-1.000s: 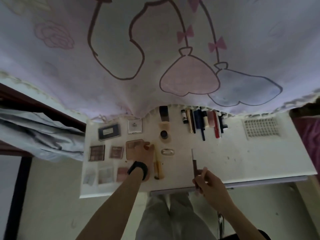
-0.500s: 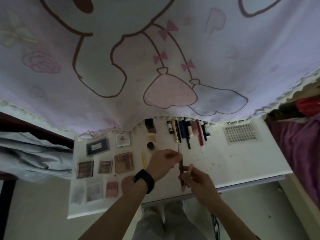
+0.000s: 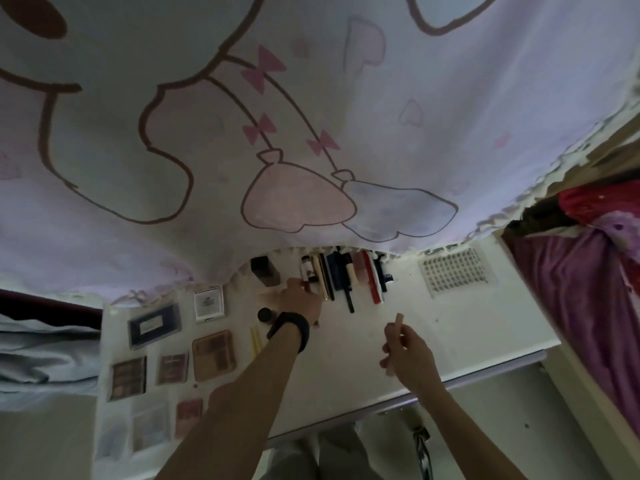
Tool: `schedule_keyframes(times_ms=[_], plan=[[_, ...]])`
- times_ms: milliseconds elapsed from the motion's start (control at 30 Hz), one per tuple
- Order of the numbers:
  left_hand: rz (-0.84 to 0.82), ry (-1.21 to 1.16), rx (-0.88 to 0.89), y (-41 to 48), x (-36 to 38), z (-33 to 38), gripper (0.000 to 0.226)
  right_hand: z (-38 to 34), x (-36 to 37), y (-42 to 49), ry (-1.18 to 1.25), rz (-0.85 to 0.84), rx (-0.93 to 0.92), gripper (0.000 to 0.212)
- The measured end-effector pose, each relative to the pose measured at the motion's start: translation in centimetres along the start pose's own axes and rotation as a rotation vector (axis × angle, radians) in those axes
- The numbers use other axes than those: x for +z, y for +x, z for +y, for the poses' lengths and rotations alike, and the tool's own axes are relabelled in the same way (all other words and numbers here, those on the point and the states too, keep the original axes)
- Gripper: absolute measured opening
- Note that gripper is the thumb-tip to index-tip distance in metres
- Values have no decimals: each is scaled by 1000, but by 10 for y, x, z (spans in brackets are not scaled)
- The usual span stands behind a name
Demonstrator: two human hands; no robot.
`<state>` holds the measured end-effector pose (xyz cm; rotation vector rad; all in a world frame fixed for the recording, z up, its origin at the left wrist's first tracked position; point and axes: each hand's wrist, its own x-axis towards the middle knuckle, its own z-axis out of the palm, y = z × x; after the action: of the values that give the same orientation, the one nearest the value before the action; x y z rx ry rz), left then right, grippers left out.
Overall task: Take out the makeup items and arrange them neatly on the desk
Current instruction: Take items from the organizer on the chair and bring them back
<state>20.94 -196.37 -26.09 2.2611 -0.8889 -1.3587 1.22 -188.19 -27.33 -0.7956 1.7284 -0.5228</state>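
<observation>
Makeup items are lying spread over the white rectangular desk. Flat palettes and compacts are sitting at 9 o'clock. A row of slim dark, gold and red pens and tubes is sitting at 12 o'clock, with its far ends tucking under the hanging pale cartoon-print curtain.

Left hand, wearing a black wristband, is reaching to 12 o'clock. Its bent fingers are touching the left end of that row. Knuckles are hiding the tips, so I cannot tell whether it is pinching anything.

Right hand is hovering at 4 o'clock, near the desk's near edge and well apart from the row. Thumb and fingers are clenching a slim beige stick, its tip pointing toward 12 o'clock.

A white perforated grid tray is lying at 1 o'clock, just beside the row's right end.

Judging the step: probably slotting slim pieces into the pen row.
- Doing it well means laying the stick parallel to its neighbours.
- Its near end should be lining up with theirs, and it should be going down beside the row, not across it.
- The left hand should be steadying the row lightly, since the round tubes are likely rolling if nudged.
- The curtain hem is hanging low, so it risks snagging pieces.
</observation>
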Motion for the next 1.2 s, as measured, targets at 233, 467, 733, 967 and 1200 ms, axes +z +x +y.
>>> schedule_keyframes(times_ms=[233,467,733,967,1200], plan=[[69,307,-42,26,17,-1,46,-17,-15,80,-332,69,-61,37],[130,259,65,31,30,-15,50,-35,-6,113,-383,231,-213,44],[18,532,377,31,34,-34,69,-21,4,114,-572,123,-435,54],[-9,649,330,25,37,-41,77,-17,11,106,-768,106,-500,66],[-3,841,496,28,36,-38,78,-18,18,102,-839,175,-685,63]])
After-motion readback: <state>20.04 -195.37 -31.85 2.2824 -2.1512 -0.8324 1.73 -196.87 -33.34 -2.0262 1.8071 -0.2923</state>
